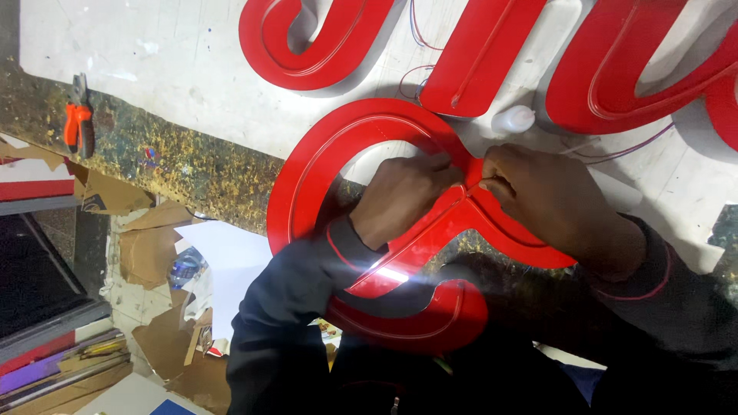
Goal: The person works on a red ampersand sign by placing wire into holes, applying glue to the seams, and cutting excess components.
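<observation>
A big glossy red sign letter (323,161) lies on the white worktable (177,69), its lower part hanging over the table's worn front edge. My left hand (403,196) rests on the letter's middle bend, fingers pressed to the face. My right hand (538,196) meets it from the right, fingertips pinched on a thin strip or wire at the letter's raised line; what exactly is pinched is too small to tell. Dark sleeves cover both forearms.
Other red sign letters (315,38) (477,54) (638,61) lie further back with thin wires between them. A small white bottle (513,119) stands behind my hands. Orange-handled pliers (78,123) lie at the table's left edge. Cardboard scraps and paper (223,261) litter the floor.
</observation>
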